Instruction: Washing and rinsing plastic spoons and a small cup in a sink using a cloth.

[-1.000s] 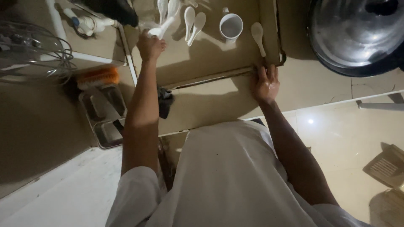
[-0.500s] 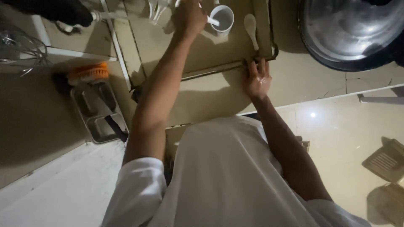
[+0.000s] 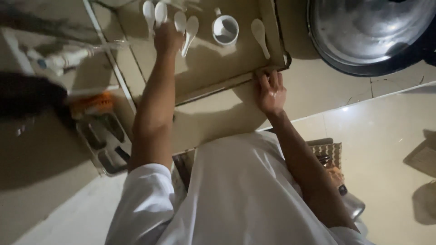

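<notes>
Reaching among white ceramic spoons (image 3: 186, 28), your left hand (image 3: 167, 38) touches them, grip unclear; your right hand (image 3: 271, 92) lies flat on the tray (image 3: 218, 68) edge.

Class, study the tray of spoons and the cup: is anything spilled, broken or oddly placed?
Nothing spilled or broken. On the tray, one white spoon lies alone right of the cup, apart from the spoons by the left hand.

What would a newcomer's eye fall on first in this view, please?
First the row of white spoons at the far end of the tan tray, where the left hand reaches. Beside them stands a white cup. The right hand rests on the tray's near edge, below a big metal bowl at upper right.
</notes>
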